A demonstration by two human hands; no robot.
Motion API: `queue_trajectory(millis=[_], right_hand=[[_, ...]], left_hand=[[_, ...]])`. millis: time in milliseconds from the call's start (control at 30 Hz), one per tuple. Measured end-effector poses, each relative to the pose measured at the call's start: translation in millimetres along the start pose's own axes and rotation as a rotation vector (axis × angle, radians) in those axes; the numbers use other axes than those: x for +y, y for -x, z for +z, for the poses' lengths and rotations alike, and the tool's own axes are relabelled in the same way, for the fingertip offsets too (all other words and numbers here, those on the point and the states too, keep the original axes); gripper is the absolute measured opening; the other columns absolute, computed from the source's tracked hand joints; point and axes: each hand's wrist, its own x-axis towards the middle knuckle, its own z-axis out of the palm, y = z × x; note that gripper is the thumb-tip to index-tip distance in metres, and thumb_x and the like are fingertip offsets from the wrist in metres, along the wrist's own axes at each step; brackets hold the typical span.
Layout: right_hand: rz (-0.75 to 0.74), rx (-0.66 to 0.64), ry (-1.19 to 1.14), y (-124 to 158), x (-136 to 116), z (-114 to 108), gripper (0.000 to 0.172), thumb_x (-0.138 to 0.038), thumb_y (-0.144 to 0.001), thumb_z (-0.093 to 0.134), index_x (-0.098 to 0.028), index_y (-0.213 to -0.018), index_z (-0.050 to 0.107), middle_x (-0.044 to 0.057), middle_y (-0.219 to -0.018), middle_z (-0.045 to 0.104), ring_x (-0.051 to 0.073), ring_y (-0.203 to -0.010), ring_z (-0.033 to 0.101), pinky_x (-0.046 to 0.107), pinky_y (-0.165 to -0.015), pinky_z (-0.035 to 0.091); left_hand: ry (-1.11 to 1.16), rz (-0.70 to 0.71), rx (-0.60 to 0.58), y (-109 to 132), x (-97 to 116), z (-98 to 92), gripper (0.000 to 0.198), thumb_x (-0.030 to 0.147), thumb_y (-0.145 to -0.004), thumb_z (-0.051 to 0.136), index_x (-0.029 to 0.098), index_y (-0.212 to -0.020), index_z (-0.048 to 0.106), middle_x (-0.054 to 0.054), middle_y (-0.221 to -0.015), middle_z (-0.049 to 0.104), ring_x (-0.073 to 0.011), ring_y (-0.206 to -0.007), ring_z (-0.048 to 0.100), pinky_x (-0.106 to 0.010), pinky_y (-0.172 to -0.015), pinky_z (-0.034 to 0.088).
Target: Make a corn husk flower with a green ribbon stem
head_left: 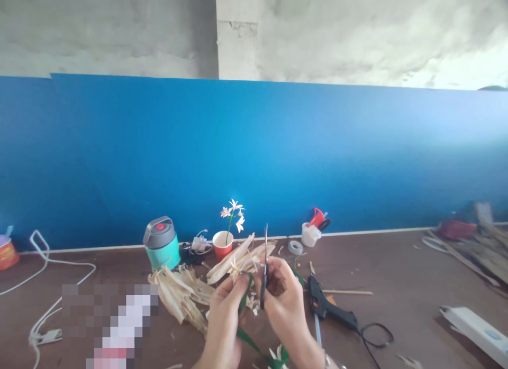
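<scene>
A person's left hand [225,312] pinches a green strip [256,348] just beside upright scissors [265,263], gripped in the right hand [283,300], above a brown table [397,284]. Dried husks [178,295] crowd the left, a glue gun [329,308] lies near the right, and bare tabletop stretches beyond to the blue board [278,157].

The left hand [224,311] is pinching, fingers pointing up. The right hand [282,295] is gripping beside it, fingers curled.
</scene>
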Motion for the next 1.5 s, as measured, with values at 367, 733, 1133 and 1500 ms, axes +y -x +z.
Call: queue_trajectory(millis=[367, 733, 1133, 1500], right_hand=[[-0.025, -0.001, 0.03, 5, 2, 2, 0.023, -0.02, -0.075, 0.064, -0.019, -0.096, 0.055, 0.001, -0.074, 0.057, 0.013, -0.062, 0.053, 0.022, -0.054, 0.043], [0.053, -0.097, 0.057, -17, 1, -16, 0.032, -0.028, -0.075, 0.065, -0.019, -0.103, 0.052, -0.002, -0.065, 0.055, 0.014, -0.058, 0.051, 0.023, -0.051, 0.039], [0.087, -0.419, 0.898, -38, 51, -10, 0.024, 0.001, -0.057, 0.059, -0.016, -0.074, 0.064, 0.012, -0.089, 0.071, 0.028, -0.093, 0.062, 0.031, -0.078, 0.04], [0.262, -0.372, 0.393, -33, 39, -18, 0.016, -0.027, -0.075, 0.057, -0.013, -0.077, 0.065, -0.003, -0.046, 0.054, 0.01, -0.038, 0.044, 0.02, -0.041, 0.032]], left_hand=[[-0.046, 0.046, 0.009, -4, -5, -7.6, 0.033, 0.04, -0.057, 0.084, 0.016, -0.079, 0.076, -0.002, -0.061, 0.068, -0.0136, -0.055, 0.059, -0.022, -0.057, 0.046], [-0.015, 0.11, -0.04, -8, 10, -5.1, 0.032, 0.035, -0.06, 0.081, 0.015, -0.085, 0.077, -0.009, -0.081, 0.075, -0.0282, -0.091, 0.067, -0.034, -0.083, 0.05], [-0.183, 0.205, -0.064, -19, 7, -4.4, 0.022, 0.034, -0.064, 0.076, 0.014, -0.073, 0.074, -0.007, -0.077, 0.072, -0.0276, -0.09, 0.062, -0.034, -0.085, 0.042], [-0.188, 0.197, -0.022, -7, 3, -19.7, 0.024, 0.037, -0.064, 0.078, 0.015, -0.073, 0.072, -0.004, -0.07, 0.068, -0.0239, -0.083, 0.061, -0.031, -0.081, 0.042]])
